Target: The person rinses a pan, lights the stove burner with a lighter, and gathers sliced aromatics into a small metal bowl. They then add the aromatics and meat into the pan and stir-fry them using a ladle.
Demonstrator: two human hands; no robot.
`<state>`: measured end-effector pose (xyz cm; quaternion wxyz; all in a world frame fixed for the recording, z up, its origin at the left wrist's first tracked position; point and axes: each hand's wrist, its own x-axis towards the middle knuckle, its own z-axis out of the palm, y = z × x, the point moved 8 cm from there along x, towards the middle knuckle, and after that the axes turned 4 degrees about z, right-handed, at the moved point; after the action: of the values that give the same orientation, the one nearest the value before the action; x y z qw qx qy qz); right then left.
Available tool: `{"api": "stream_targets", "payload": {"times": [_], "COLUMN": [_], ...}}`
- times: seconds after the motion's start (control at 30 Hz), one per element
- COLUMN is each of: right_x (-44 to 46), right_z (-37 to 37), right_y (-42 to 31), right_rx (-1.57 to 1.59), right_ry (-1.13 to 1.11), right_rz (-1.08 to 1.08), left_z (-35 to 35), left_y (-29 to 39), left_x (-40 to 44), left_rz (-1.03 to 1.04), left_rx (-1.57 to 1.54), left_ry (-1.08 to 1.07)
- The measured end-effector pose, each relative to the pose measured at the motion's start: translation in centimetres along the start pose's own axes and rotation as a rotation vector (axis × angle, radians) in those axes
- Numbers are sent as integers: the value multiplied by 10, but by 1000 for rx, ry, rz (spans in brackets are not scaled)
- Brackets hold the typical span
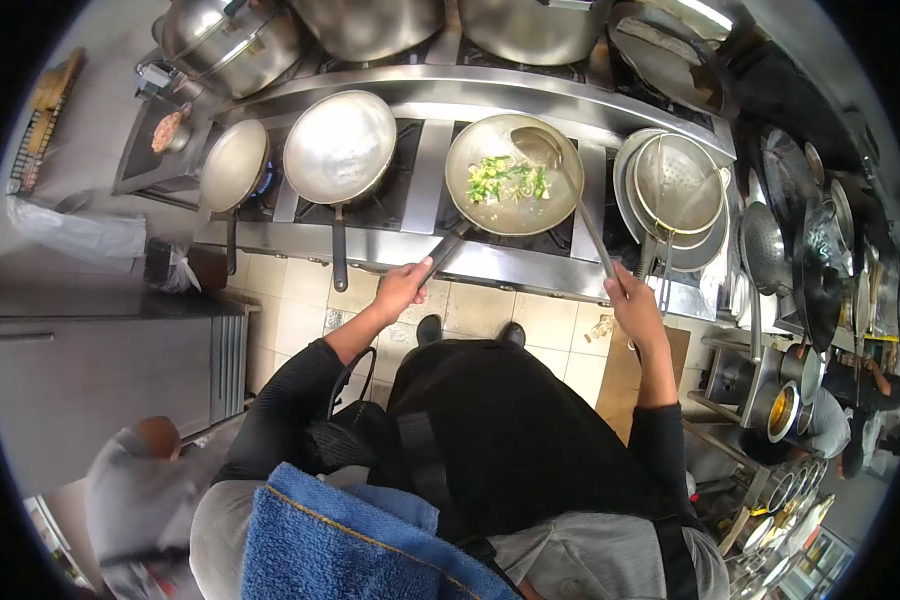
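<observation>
My left hand [402, 292] is closed around the dark handle of a frying pan [485, 140] on the stove. Chopped green and pale vegetables [510, 180] lie in the middle of that pan. In my right hand [637, 308] is the long handle of a metal ladle [592, 228]. Its bowl rests inside the pan at the upper right, beside the vegetables. Whether a flame burns under this pan is hidden.
Two more frying pans, a wide one [340, 145] and a smaller one [236, 165] over a blue flame, stand to the left. A strainer [678, 183] lies on stacked pans at right. Large pots [370, 25] line the back. Another person [155, 500] is behind at left.
</observation>
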<state>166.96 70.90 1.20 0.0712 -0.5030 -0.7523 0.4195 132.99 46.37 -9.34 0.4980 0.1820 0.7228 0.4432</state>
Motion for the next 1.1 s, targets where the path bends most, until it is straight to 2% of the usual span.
{"api": "stream_targets", "payload": {"times": [0.07,0.1,0.2,0.23,0.3,0.4,0.5,0.57,0.63,0.7,0.83,0.9,0.93,1.03,1.1], "right_x": [9,12,7,-6,-36,-69,-91,-101,-80,-48,-19,-9,-17,-53,-64], "right_z": [-4,6,28,22,-8,-60,-95,-95,-74,-41,-2,25,43,61,68], "right_y": [-35,-30,-36,-33,-36,-47,-57,-58,-45,-21,-8,-7,-5,-41,-39], "right_rx": [-133,-133,-172,-171,-456,-535,-536,-554,-538,-313,-83,-50,192,385,436], "right_ry": [47,44,65,65,77,131,67,-39,-52,-39,57,16,-179,-290,-321], "right_rz": [-121,-125,-333,-336,-206,-158,-110,-133,-107,-200,-133,22,279,280,322], "left_z": [0,1,3,2,1,0,-4,-6,0,-1,-6,-3,-1,-4,-6], "left_y": [-9,-9,-6,-6,-9,-11,-15,-18,-10,-11,-13,-12,-10,-3,-6], "left_x": [-3,-6,-13,-13,-11,-11,-6,-1,-4,-3,-6,-11,-12,-9,-8], "left_rz": [18,36,62,64,38,41,68,108,92,64,61,49,53,71,72], "left_rx": [6,9,-28,-28,-101,-133,-72,-45,-12,-25,-57,-88,-93,-88,-81], "left_ry": [23,44,81,84,96,104,90,56,-42,-82,-103,-108,-122,-146,-163]}}
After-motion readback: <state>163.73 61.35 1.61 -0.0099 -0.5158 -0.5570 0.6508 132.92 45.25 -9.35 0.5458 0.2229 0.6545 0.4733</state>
